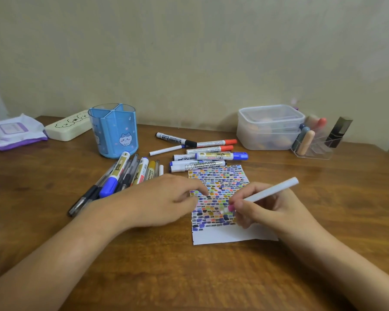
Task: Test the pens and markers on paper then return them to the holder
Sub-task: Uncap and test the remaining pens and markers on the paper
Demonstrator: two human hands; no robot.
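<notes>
Nearest, one right hand [271,207] pinches a white pink-tipped marker [265,194] on the colour-swatched paper sheet [220,198]; one left hand [164,198], fingers relaxed, presses its edge. The blue four-compartment plastic holder [114,131] on the wooden worktop [189,277] looks empty. Two pen piles lie loose.

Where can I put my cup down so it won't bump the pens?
Bare wood lies right of the paper, in front of the clear organizer, and near the front edge between the arms. It is crowded between the blue holder and the paper, where markers lie.

Pens [121,176] crowding holder [114,131]; rim seemingly open.
</notes>
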